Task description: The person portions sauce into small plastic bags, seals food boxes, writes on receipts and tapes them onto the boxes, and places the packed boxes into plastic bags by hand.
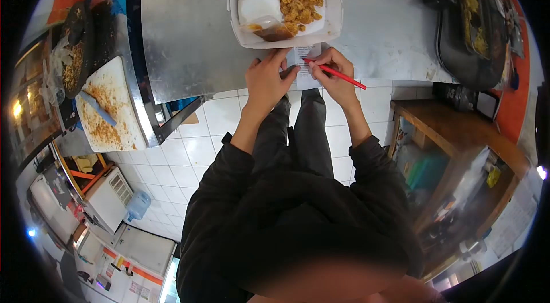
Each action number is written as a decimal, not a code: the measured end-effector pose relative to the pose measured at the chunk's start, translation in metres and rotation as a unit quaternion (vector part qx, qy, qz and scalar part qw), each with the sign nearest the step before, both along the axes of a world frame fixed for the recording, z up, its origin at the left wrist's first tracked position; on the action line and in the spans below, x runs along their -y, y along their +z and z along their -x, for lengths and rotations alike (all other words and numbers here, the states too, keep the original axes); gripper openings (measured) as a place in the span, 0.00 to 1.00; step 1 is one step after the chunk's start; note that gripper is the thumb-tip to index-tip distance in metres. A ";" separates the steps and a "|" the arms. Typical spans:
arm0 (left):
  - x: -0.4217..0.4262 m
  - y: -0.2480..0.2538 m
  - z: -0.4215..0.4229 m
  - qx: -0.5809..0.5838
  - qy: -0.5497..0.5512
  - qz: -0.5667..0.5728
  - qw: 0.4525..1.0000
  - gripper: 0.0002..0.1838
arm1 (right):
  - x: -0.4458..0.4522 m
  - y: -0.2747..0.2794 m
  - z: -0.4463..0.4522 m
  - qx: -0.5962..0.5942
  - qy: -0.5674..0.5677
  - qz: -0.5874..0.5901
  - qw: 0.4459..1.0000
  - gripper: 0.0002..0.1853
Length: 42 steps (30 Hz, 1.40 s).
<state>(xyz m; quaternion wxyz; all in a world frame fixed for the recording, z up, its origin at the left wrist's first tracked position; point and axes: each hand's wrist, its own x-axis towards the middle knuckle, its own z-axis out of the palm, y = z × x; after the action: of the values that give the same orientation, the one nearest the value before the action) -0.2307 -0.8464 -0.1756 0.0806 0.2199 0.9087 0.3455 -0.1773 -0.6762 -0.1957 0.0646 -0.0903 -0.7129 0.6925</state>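
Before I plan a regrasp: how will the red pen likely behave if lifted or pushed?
The pen looks slim, so it's probably light. Its straight shaft suggests stiffness. Long and narrow, it may roll if laid on the counter.

**Red Ran the Length of the pen (345, 77)**

The slip (305, 69) was white with rows of dark print. White also coloured the box (334, 19), around golden-brown fried pieces (299, 4) and an amber-brown sauce bag (275, 32). The surface (189, 34) was silver-grey, the sleeves (229, 174) black, the cutting board (110, 78) white blotched orange-brown, the floor (197, 151) gridded with white tiles.
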 end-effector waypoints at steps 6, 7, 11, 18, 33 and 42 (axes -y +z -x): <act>0.000 -0.001 0.000 0.001 0.001 0.000 1.000 0.25 | -0.006 0.007 0.002 0.046 0.052 0.001 0.998 0.08; 0.000 -0.001 0.000 0.001 0.001 0.000 1.000 0.25 | -0.005 0.008 0.003 0.046 0.052 0.001 0.998 0.08; 0.002 0.002 0.000 0.004 -0.015 0.015 1.000 0.27 | 0.001 0.009 -0.005 0.040 0.021 0.021 0.999 0.07; 0.007 0.005 0.002 0.027 -0.057 0.014 0.998 0.33 | 0.019 -0.001 -0.020 0.008 -0.091 0.019 0.996 0.07; 0.007 0.007 0.002 0.036 -0.056 0.012 0.998 0.34 | 0.018 0.011 -0.019 0.022 -0.088 -0.007 0.996 0.05; 0.007 0.009 0.003 0.043 -0.061 0.013 0.997 0.35 | 0.008 0.006 -0.023 0.020 -0.024 -0.005 0.999 0.06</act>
<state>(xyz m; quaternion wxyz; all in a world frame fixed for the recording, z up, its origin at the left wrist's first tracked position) -0.2333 -0.8536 -0.1663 0.1438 0.2587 0.8937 0.3373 -0.1547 -0.6846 -0.1892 0.0669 -0.1210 -0.7151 0.6852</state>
